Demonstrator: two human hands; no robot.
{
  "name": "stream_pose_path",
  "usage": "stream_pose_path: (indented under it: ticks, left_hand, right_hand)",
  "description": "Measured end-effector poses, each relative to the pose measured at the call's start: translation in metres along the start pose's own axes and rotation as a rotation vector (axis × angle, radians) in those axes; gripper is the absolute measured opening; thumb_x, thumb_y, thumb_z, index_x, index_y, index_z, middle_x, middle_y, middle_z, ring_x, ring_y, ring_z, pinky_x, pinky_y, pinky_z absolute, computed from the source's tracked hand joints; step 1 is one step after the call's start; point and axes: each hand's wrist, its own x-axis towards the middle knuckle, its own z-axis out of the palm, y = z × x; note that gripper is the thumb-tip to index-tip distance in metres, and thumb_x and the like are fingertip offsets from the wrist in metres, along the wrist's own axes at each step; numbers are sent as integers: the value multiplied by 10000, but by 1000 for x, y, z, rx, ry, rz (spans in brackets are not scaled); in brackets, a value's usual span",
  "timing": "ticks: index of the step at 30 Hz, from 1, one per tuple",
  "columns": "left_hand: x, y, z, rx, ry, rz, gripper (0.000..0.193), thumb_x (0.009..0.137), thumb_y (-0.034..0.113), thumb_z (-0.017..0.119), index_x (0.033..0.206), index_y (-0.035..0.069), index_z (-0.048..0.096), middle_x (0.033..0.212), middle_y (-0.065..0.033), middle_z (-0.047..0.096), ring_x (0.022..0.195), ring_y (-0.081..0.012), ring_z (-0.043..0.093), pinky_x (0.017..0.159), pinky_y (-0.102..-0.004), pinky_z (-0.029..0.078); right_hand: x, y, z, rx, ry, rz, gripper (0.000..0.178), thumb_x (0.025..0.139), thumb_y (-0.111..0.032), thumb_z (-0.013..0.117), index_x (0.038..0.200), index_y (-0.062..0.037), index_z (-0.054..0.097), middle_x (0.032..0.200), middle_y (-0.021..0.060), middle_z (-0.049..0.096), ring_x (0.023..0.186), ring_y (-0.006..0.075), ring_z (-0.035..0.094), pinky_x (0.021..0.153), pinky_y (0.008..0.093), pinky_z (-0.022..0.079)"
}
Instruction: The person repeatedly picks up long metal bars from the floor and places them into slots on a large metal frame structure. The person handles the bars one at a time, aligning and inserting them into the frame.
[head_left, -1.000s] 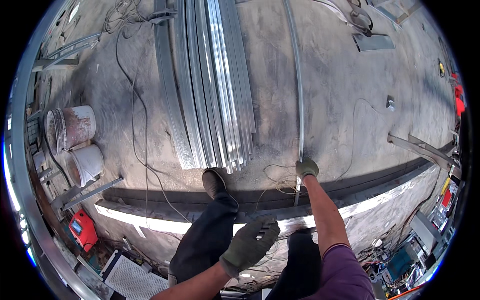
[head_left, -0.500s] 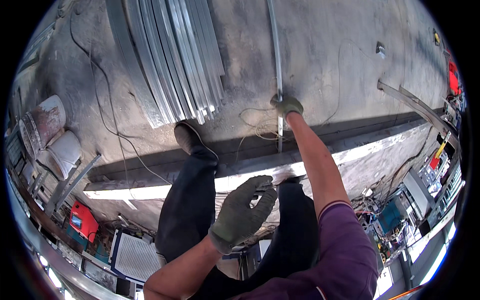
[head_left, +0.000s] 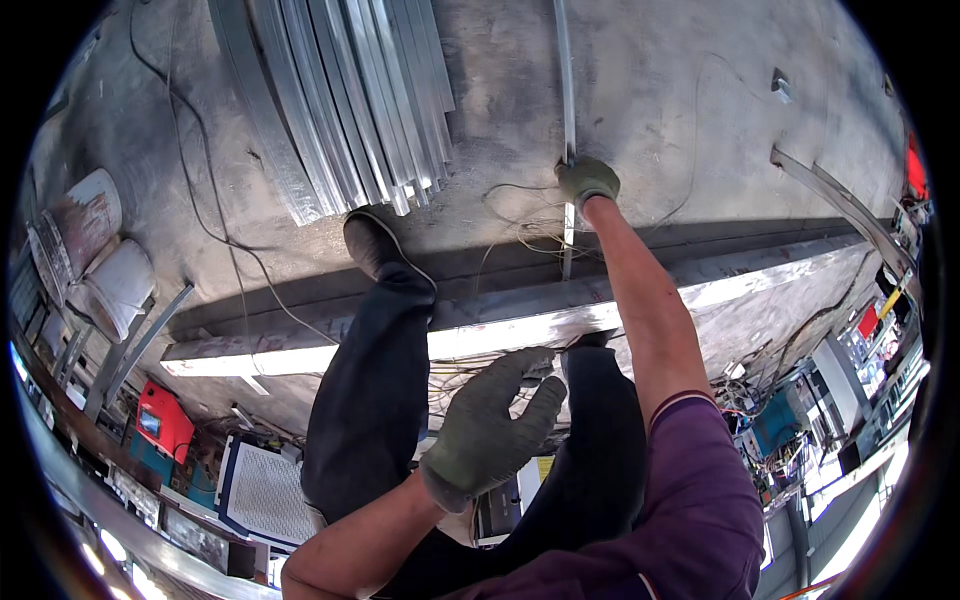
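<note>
My right hand point(head_left: 590, 181), in a grey-green glove, is closed round a long, thin metal bar point(head_left: 567, 90) near its close end. The bar runs away from me along the floor, and its short end shows below my fist. Gloved as well, my left hand point(head_left: 485, 430) hovers in front of my body between my legs. Its thumb and fingers are apart, and nothing shows in it. Beyond my left foot lies a bundle of shiny metal profiles point(head_left: 345, 100), side by side on the floor.
A long pale beam point(head_left: 500, 338) crosses under my stance. Thin wire point(head_left: 540, 235) lies loosely coiled by the bar, and a dark cable point(head_left: 190, 130) trails at left. Two dirty buckets point(head_left: 122, 285) and a red machine point(head_left: 165, 420) stand left. An angled metal piece point(head_left: 840, 200) lies right.
The right hand, still gripping the bar, has shifted slightly up in view. My left thumb and fingers have spread wider apart. The whole view has moved a little.
</note>
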Motion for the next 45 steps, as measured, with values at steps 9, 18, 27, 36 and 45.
stream_pose_path:
  ticks: [9,18,27,36,45]
  left_hand:
    - [6,-2,11,-104,-41,-17,329,991,161,723,1268,-4,663,1144,-149,745,1052,-201,713,924,-326,557]
    - [2,27,-1,-18,8,82,370,979,173,722,1293,-10,653,1173,-186,736,1112,-279,716,973,-372,553]
    - [20,-2,-9,-85,107,64,323,1015,201,701,1284,29,654,1084,-96,739,989,-159,699,861,-300,563]
    - [45,-38,7,-18,168,42,380,1021,308,682,1215,-18,687,1090,-148,732,994,-196,690,871,-339,556]
    - [63,-22,66,-375,-303,-155,397,1036,335,663,1338,78,642,1167,-47,683,1022,-149,656,845,-311,545]
  right_hand:
    - [-2,1,-9,-67,12,-16,516,964,-527,556,1160,-105,780,1208,156,748,1150,368,703,970,476,551]
    - [8,-86,-142,39,227,-119,552,968,-554,484,1085,-99,774,1012,157,775,1026,310,745,884,453,560]
    - [26,-64,-163,259,289,-192,645,966,-637,514,1000,-44,763,982,210,757,1024,395,710,928,494,524]
    - [-186,40,-118,1520,3,223,358,1062,-451,527,1071,-117,657,718,0,574,515,123,521,467,293,426]
    - [-498,393,-7,342,234,138,296,900,-342,733,873,-53,679,671,168,660,611,310,669,556,431,495]
